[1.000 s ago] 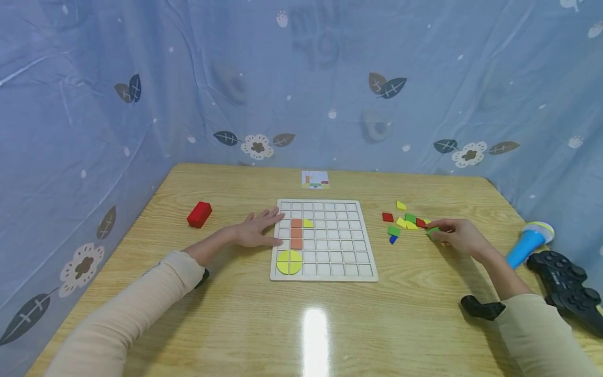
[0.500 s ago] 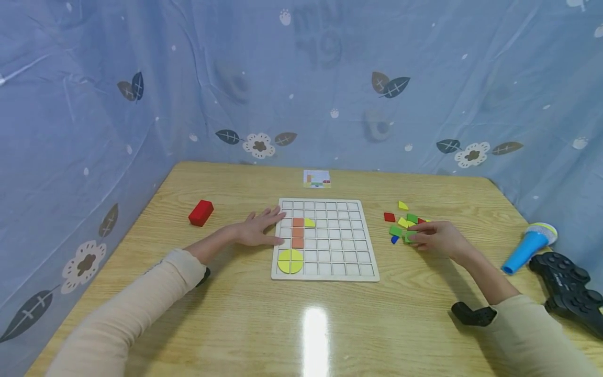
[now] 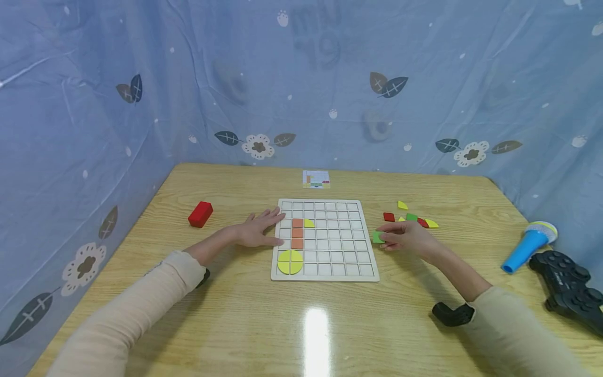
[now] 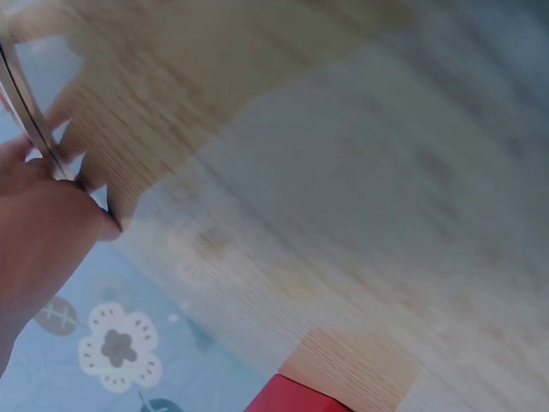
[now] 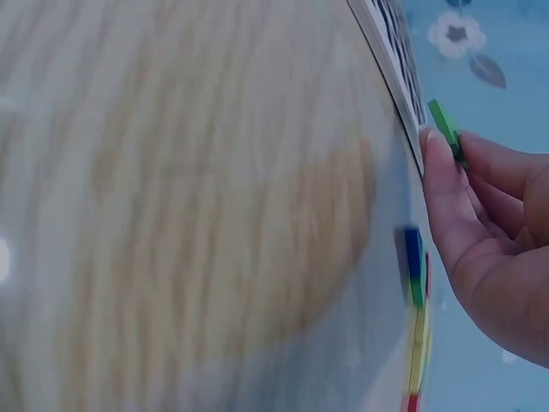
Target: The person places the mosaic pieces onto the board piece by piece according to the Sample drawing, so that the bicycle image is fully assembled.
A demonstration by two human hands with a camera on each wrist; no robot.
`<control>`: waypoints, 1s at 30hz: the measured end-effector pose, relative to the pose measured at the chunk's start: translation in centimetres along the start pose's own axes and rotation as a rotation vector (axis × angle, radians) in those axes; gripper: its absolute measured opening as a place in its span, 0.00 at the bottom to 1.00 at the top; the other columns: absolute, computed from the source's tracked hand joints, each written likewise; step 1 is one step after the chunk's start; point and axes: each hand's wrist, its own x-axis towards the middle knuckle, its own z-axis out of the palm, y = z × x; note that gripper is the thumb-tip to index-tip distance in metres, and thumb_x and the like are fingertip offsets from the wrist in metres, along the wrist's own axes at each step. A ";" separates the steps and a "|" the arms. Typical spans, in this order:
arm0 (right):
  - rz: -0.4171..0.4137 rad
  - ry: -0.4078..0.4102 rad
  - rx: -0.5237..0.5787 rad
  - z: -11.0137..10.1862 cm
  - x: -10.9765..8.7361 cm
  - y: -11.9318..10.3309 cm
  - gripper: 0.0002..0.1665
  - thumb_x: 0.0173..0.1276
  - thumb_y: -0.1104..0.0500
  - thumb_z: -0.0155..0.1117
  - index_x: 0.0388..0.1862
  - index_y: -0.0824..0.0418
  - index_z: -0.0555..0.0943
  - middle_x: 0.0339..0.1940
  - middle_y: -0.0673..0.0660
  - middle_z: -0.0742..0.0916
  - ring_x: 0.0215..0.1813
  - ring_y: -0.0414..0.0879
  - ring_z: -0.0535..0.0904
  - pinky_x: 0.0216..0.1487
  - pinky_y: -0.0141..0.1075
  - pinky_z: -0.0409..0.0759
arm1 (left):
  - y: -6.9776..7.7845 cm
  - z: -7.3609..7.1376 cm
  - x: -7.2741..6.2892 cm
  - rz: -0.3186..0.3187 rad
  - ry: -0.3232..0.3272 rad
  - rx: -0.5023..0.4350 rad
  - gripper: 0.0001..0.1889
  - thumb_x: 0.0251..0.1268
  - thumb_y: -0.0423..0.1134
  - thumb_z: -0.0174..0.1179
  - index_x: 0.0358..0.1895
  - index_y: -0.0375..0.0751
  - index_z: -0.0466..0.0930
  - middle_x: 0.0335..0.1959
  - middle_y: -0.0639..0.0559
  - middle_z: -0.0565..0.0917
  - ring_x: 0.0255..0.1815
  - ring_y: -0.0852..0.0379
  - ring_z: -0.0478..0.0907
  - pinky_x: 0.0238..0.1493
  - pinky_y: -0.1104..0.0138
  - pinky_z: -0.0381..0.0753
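Observation:
My right hand (image 3: 409, 239) pinches a green square tile (image 3: 378, 237) between thumb and fingers, just off the right edge of the white grid board (image 3: 335, 280). In the right wrist view that green tile (image 5: 444, 124) stands tilted in the fingertips. My left hand (image 3: 256, 230) lies with straight fingers on the board's left edge. On the board, orange squares (image 3: 298, 233) form a column, with a yellow quarter-round piece (image 3: 309, 224) beside its top. Yellow quarter pieces (image 3: 289, 262) make a full circle at the lower left.
Loose red, green and yellow pieces (image 3: 412, 217) lie right of the board, partly hidden by the right hand. A red block (image 3: 200, 214) is at left, a small pattern card (image 3: 316, 179) behind the board. A blue toy microphone (image 3: 526, 248) and black game controller (image 3: 567, 285) sit far right.
My right hand has moved left from the loose pieces toward the board, carrying the green square tile. The left hand stays on the board's edge.

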 end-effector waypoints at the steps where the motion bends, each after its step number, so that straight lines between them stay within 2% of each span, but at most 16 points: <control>1: -0.001 -0.009 -0.001 0.3 0.2 -0.1 0.25 0.70 0.65 0.59 0.60 0.79 0.70 0.42 0.59 0.84 0.40 0.47 0.84 0.46 0.40 0.81 | 0.0 0.0 0.0 -0.005 -0.002 0.002 0.44 0.68 0.59 0.51 0.77 0.41 0.40 0.77 0.42 0.35 0.75 0.42 0.30 0.67 0.43 0.26; 8: 0.007 -0.063 0.034 2.7 1.0 -0.9 0.23 0.69 0.65 0.61 0.58 0.78 0.72 0.41 0.61 0.83 0.39 0.48 0.84 0.45 0.40 0.81 | 0.1 0.1 -0.1 -0.012 -0.003 0.006 0.43 0.69 0.57 0.52 0.77 0.43 0.40 0.77 0.44 0.35 0.75 0.43 0.29 0.67 0.43 0.26; 15: 0.002 -0.130 -0.010 4.9 1.7 -1.8 0.20 0.68 0.64 0.62 0.56 0.74 0.76 0.38 0.60 0.85 0.38 0.49 0.85 0.42 0.39 0.82 | -0.2 0.0 0.0 -0.013 -0.003 0.018 0.44 0.68 0.60 0.50 0.77 0.42 0.39 0.77 0.43 0.35 0.75 0.42 0.29 0.67 0.43 0.26; 20: 0.054 -0.131 0.014 6.7 2.2 -2.6 0.18 0.67 0.65 0.62 0.54 0.72 0.78 0.37 0.61 0.85 0.36 0.48 0.85 0.40 0.38 0.82 | 0.0 -0.1 0.0 -0.014 -0.002 0.012 0.44 0.69 0.58 0.52 0.77 0.43 0.39 0.77 0.43 0.35 0.75 0.42 0.29 0.67 0.43 0.26; 30: 0.060 -0.169 0.038 9.5 3.2 -3.5 0.15 0.67 0.68 0.61 0.52 0.73 0.79 0.38 0.63 0.84 0.35 0.49 0.85 0.39 0.37 0.83 | 0.1 -0.1 0.0 -0.025 -0.004 0.015 0.43 0.69 0.57 0.52 0.77 0.44 0.39 0.77 0.45 0.35 0.75 0.44 0.29 0.68 0.44 0.26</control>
